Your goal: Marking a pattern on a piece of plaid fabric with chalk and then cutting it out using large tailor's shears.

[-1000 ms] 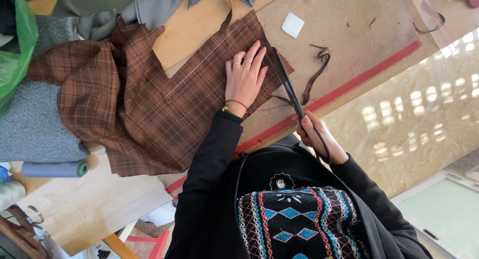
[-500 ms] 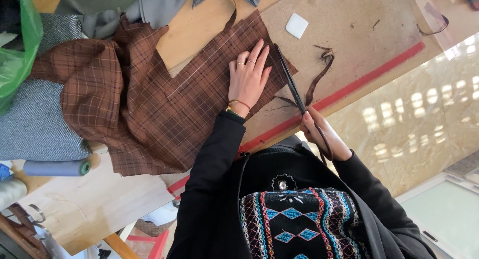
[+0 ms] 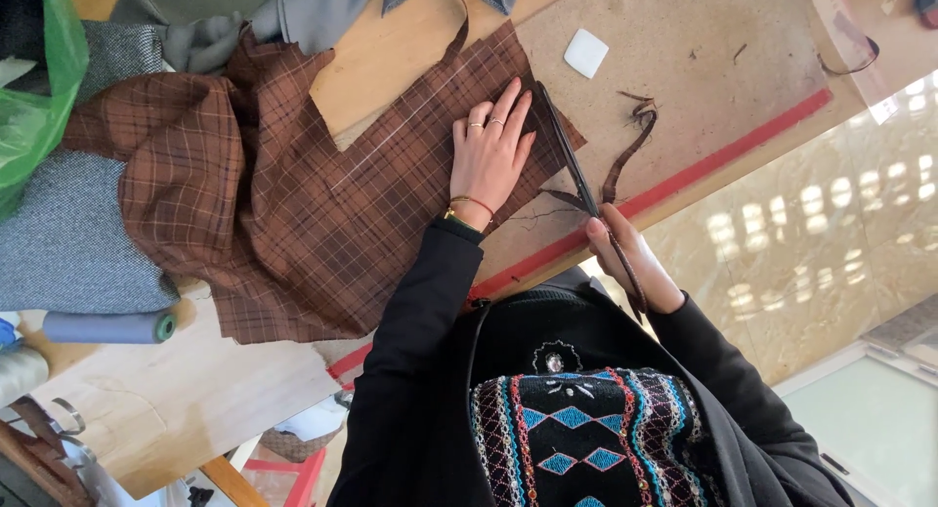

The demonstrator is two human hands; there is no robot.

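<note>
The brown plaid cloth [image 3: 293, 214] is spread across the table [image 3: 703, 87], and the left hand [image 3: 491, 155] is laid flat upon it, fingers [image 3: 508, 111] stretched out and a little apart, pressed down close beside the cutting line so the cloth is kept from sliding or bunching. Nothing is gripped by that hand; it is used as a weight.

The scissors [image 3: 576, 180] are held in the right hand [image 3: 630, 263], whose fingers are wrapped around the handles near the table's red edge [image 3: 684, 180]. The blades are pointed away from the body and laid along the cloth's right border, just beside the left fingertips, so the cut is guided along a held-down edge. Whether the blades are parted or closed cannot be told from here.

A thin trimmed strip [image 3: 630, 146] is curled on the bare table just to the right of the blades. A white chalk piece [image 3: 586, 53] is set further up, within reach. Grey fabric [image 3: 68, 233] and a thread spool [image 3: 107, 326] are kept off to the left, well apart from the cutting.
</note>
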